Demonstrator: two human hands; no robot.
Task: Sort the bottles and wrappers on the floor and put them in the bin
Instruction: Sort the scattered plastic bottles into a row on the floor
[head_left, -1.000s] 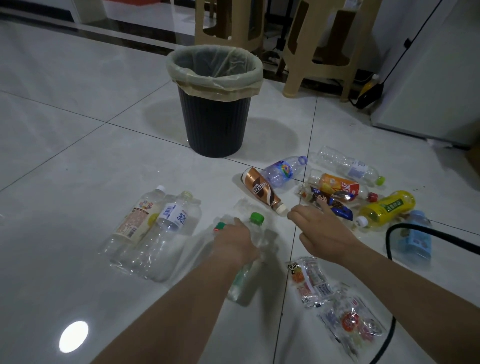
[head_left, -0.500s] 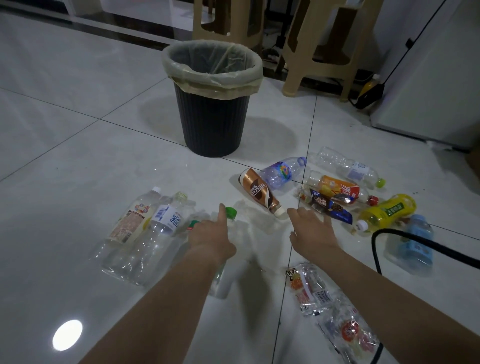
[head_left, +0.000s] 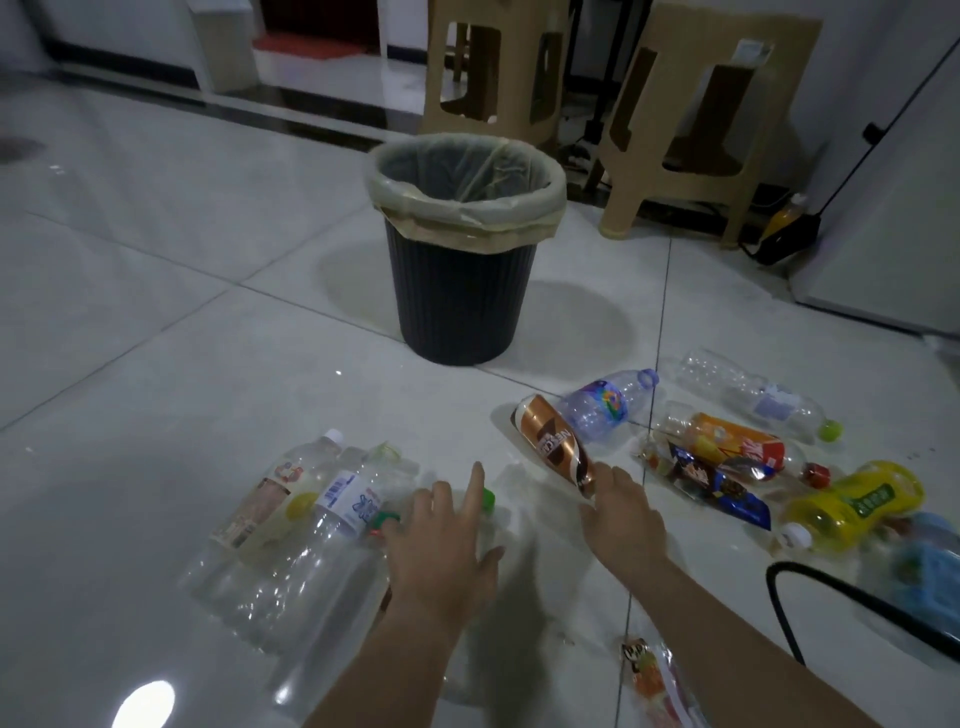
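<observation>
A black bin (head_left: 457, 312) with a pale liner stands on the tiled floor. My left hand (head_left: 441, 545) lies open, fingers spread, over a clear bottle whose green cap (head_left: 487, 499) shows past my index finger. To its left lie two clear labelled bottles (head_left: 260, 509) (head_left: 343, 512). My right hand (head_left: 623, 514) is open, its fingertips at the cap end of a brown coffee bottle (head_left: 550, 441). Further right lie a bluish clear bottle (head_left: 602, 405), an orange bottle (head_left: 727, 441), a yellow bottle (head_left: 857, 504) and a dark snack wrapper (head_left: 717, 488).
A clear bottle (head_left: 753, 395) and a blue bottle (head_left: 930, 582) lie at the far right. A printed wrapper (head_left: 654, 675) is beside my right forearm. A black cable (head_left: 831, 592) loops across the floor at right. Two beige stools (head_left: 488, 67) and a white cabinet (head_left: 883, 208) stand behind the bin.
My left hand slid the green-capped bottle left toward the two clear bottles and opened over it. My right hand moved forward to the brown bottle's cap end.
</observation>
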